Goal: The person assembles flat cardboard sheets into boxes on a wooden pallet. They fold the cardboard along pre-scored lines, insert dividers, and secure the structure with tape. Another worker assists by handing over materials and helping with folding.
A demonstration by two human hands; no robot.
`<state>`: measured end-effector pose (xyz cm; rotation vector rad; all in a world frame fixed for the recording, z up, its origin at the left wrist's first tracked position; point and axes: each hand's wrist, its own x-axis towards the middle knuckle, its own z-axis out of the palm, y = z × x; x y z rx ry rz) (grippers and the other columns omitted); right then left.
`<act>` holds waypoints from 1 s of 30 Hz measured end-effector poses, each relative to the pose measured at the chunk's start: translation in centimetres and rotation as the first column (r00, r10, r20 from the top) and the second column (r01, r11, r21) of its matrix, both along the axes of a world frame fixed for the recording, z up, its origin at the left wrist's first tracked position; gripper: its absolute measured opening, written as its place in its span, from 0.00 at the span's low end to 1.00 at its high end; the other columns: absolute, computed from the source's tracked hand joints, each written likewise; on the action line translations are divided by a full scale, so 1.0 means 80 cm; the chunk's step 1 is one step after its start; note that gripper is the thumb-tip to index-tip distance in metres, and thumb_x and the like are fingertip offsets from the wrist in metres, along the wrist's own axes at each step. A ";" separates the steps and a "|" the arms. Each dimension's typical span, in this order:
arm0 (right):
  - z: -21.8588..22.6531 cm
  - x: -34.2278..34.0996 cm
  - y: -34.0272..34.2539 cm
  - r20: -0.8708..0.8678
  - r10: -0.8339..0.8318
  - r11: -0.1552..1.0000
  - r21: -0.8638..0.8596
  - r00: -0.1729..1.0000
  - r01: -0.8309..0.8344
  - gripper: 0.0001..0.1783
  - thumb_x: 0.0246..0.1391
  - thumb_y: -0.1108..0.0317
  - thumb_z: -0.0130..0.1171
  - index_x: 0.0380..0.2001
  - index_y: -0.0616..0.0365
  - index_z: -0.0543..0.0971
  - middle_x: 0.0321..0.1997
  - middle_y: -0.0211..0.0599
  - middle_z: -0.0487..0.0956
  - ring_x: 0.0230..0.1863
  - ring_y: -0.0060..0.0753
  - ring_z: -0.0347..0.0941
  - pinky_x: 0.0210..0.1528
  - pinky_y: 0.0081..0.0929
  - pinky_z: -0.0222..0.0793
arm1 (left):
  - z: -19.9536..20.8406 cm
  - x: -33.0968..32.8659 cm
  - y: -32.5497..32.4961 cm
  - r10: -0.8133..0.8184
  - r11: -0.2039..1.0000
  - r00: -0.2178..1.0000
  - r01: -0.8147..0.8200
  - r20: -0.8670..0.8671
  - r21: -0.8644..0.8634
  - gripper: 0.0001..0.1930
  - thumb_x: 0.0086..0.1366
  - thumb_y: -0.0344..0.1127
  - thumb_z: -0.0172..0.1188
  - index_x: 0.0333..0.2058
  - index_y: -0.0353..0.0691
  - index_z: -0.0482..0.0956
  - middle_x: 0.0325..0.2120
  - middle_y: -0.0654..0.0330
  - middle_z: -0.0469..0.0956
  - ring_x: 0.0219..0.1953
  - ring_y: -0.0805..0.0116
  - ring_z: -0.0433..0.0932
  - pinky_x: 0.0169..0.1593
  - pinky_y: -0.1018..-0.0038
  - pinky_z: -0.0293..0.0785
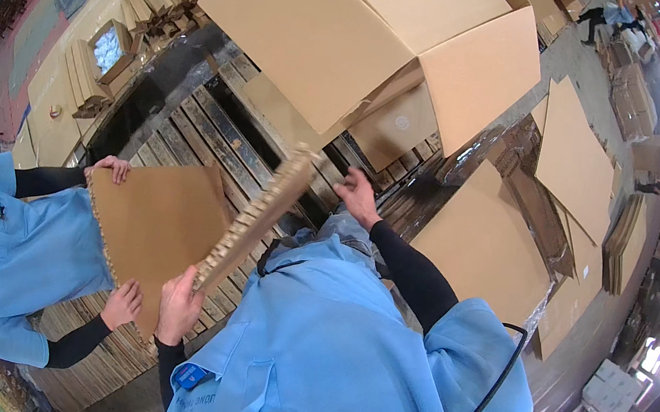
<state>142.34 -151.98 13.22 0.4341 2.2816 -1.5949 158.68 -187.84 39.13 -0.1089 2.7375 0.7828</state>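
Observation:
My left hand [180, 305] is closed around the lower end of a thick cardboard panel [251, 224]. The panel is tilted up edge-on, and its long edge looks notched or ridged. Nothing shows in my right hand [360, 200], which is held out with fingers apart, just short of a large open cardboard box [305, 38]. The box's wide flaps are folded outward, and its inside is mostly hidden from here. On the left, a co-worker in a blue smock grips a brown cardboard sheet [151, 221] with both hands, close beside my panel.
Slatted wooden pallets [208, 131] lie under and around the box. Large flat cardboard sheets [480, 238] are stacked to the right, with more leaning beyond. At far left stand folded cardboard pieces [83, 76] and a small open box [112, 55]. A black cable [479, 407] hangs by my right side.

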 end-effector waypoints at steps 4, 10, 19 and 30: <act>0.025 -0.053 0.057 -0.258 -0.290 0.956 -0.037 0.922 0.290 0.29 0.47 0.67 0.65 0.53 0.66 0.72 0.50 0.51 0.77 0.49 0.40 0.75 0.52 0.34 0.70 | 0.040 -0.052 0.054 -0.261 0.954 0.965 0.260 -0.013 0.152 0.22 0.50 0.22 0.57 0.47 0.35 0.73 0.35 0.44 0.78 0.37 0.44 0.78 0.40 0.57 0.74; 0.059 -0.137 0.270 -0.440 -0.648 0.727 -0.114 0.622 0.677 0.24 0.56 0.65 0.61 0.53 0.69 0.73 0.48 0.41 0.78 0.44 0.30 0.73 0.47 0.27 0.70 | 0.058 -0.109 0.121 -0.448 0.877 0.894 0.444 -0.019 0.183 0.20 0.51 0.22 0.57 0.45 0.36 0.74 0.44 0.49 0.78 0.37 0.46 0.78 0.40 0.60 0.77; 0.098 -0.295 0.317 0.128 -0.035 0.949 -0.308 0.991 0.073 0.50 0.55 0.33 0.52 0.68 0.59 0.55 0.67 0.54 0.59 0.67 0.52 0.56 0.63 0.58 0.56 | 0.097 -0.226 0.249 -0.675 0.732 0.737 0.673 -0.023 0.109 0.12 0.52 0.23 0.55 0.38 0.34 0.74 0.48 0.50 0.77 0.38 0.48 0.79 0.40 0.60 0.79; 0.138 -0.431 0.419 0.289 0.425 0.899 -0.241 0.858 -0.365 0.56 0.52 0.26 0.48 0.70 0.58 0.50 0.72 0.59 0.51 0.73 0.57 0.43 0.69 0.56 0.47 | 0.041 -0.347 0.387 -0.642 0.735 0.752 0.659 -0.147 0.162 0.20 0.50 0.21 0.55 0.45 0.33 0.73 0.47 0.47 0.77 0.39 0.46 0.79 0.40 0.58 0.79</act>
